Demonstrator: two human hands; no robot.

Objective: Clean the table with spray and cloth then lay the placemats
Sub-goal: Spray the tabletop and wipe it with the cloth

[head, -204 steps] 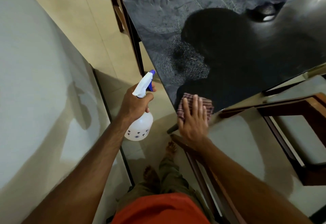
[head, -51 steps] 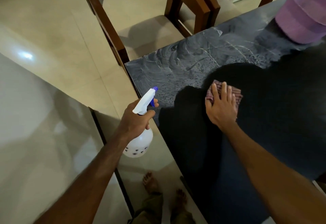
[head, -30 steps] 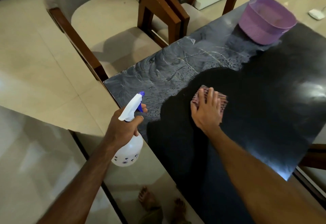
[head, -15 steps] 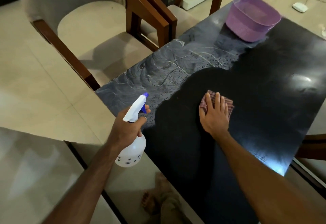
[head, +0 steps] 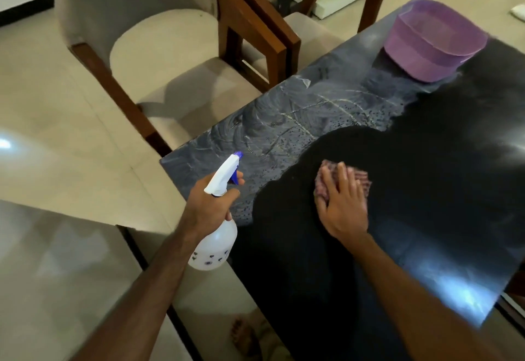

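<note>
My left hand (head: 211,204) grips a white spray bottle (head: 214,244) with a blue trigger, held just off the near left edge of the black glass table (head: 426,175). My right hand (head: 342,207) lies flat, fingers straight, pressing a reddish checked cloth (head: 363,181) onto the tabletop. Wet spray droplets and wipe streaks (head: 298,121) cover the far left part of the table; the part around the cloth looks dark and wiped. No placemats are in view.
A purple plastic basket (head: 431,45) stands at the table's far corner. A cushioned wooden chair (head: 147,56) and a second chair (head: 306,19) stand along the far left side. My bare foot (head: 244,338) shows below the table edge on the tiled floor.
My right hand has slid the cloth across the table from the near corner toward the middle, then slightly right. The left hand still holds the bottle in much the same pose.
</note>
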